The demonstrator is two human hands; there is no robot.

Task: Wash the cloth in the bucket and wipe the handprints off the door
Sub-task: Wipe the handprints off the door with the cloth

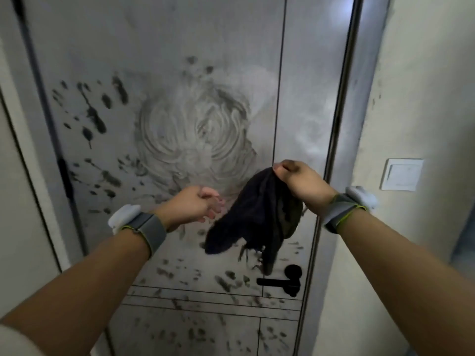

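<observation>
cloth (257, 217) pinched at top by right hand (295, 181) | hangs limp, soft (likely damp) | left hand (195, 204) loose, empty | best bunched mid-fold

One door (295, 73), grey. Against it, two hands: the left hand (195, 204) and the right hand (298, 179). Two wristbands, one on each forearm below the hands. One dark cloth (254, 217), hanging in front of the door. One black door handle (282, 281) low on the door's right side. One swirled smear (195, 124) at the door's middle. Dark handprints (95, 111) on the door are too many and too blurred to count. One wall switch (402, 174), right of the door.
</observation>
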